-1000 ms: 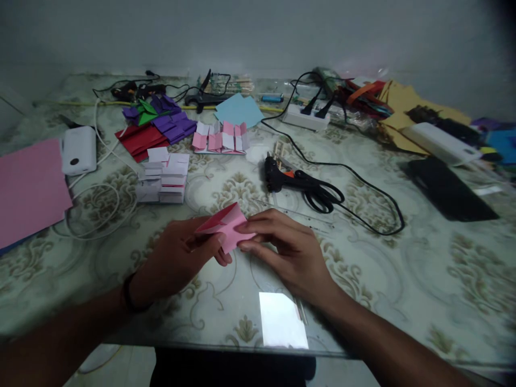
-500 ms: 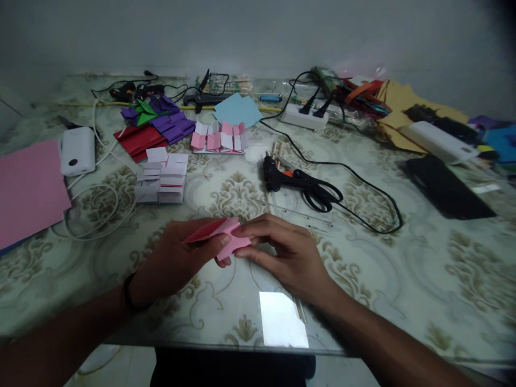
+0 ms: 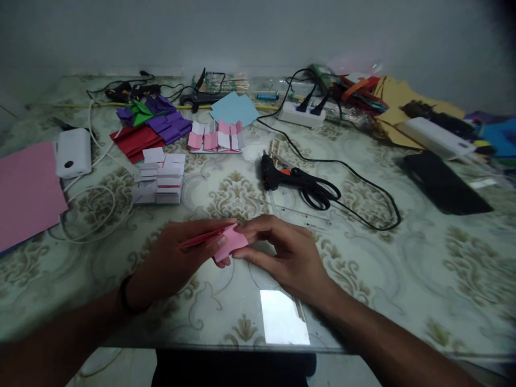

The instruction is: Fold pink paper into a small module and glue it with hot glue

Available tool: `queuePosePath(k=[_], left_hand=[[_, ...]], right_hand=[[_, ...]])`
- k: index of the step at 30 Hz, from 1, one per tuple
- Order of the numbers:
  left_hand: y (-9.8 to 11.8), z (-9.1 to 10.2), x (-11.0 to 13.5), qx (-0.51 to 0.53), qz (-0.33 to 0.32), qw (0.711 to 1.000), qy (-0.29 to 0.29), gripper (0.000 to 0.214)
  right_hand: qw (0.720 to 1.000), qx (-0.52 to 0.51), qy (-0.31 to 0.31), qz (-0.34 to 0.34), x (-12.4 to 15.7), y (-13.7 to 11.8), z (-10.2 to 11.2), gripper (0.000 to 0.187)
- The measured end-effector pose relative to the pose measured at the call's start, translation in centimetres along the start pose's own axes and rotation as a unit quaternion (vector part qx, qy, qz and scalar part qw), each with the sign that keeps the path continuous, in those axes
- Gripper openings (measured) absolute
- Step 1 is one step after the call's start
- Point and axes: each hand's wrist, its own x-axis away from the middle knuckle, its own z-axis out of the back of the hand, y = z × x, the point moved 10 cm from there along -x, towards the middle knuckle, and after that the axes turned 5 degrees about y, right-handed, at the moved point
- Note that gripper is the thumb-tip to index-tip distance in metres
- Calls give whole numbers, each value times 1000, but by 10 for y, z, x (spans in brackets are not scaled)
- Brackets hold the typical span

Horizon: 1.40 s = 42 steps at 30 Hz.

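Observation:
A small piece of folded pink paper (image 3: 230, 243) is held above the table between both hands. My left hand (image 3: 187, 247) is closed on it, the thumb pressed on its face and the fingers behind. A redder fold of the paper shows beside the left thumb. On the other side, my right hand (image 3: 284, 252) pinches the paper's right edge with thumb and fingertips. Beyond the hands lie a stack of folded white paper pieces (image 3: 161, 177) and a group of pink-and-white folded pieces (image 3: 217, 137).
A black glue gun (image 3: 274, 174) lies past my right hand, near black-handled scissors (image 3: 322, 191). Pink sheets (image 3: 28, 193) and a white power bank (image 3: 74, 153) are at left. A power strip (image 3: 301, 114) sits at the back, a black phone-like slab (image 3: 446, 183) at right.
The pink paper has turned slightly in my hands, its red fold now narrower and its pink face showing flatter. Both hands keep hold of it. The view has shifted a little.

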Motion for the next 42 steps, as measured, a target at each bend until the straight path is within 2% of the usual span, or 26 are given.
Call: queuePosePath(k=[7,12,15,18,22,25,28,35,42], left_hand=[[1,-1,-2,12,16,1000,-5,27],[1,4,-1,-5,-3,1000,13,27],[2,7,0,-19,-18,999,20,27],[5,7,1,-38,-43,998,19,28],[8,8,1,-40,-60,997,19,28],[9,8,1,-43,-66,997,19,26],[11,8,0,-43,-70,996,17,25],[13,6,1,-30,-76,997,8,26],[11,6,1,-31,-80,996,-3,28]], right_hand=[[1000,10,-9,15,-1,-4,0,24],[993,-95,8,-64,-1,8,-2,30],[986,-122,9,-113,-1,15,-4,32],[980,-131,-24,-149,1,18,-11,34],[980,-127,-67,-138,3,12,-21,29],[979,-132,-48,-148,5,14,-20,25],[972,-150,-34,-179,9,21,-21,31],[965,-150,-21,-215,15,26,-24,40],[953,-188,-24,-237,15,30,-27,43]])
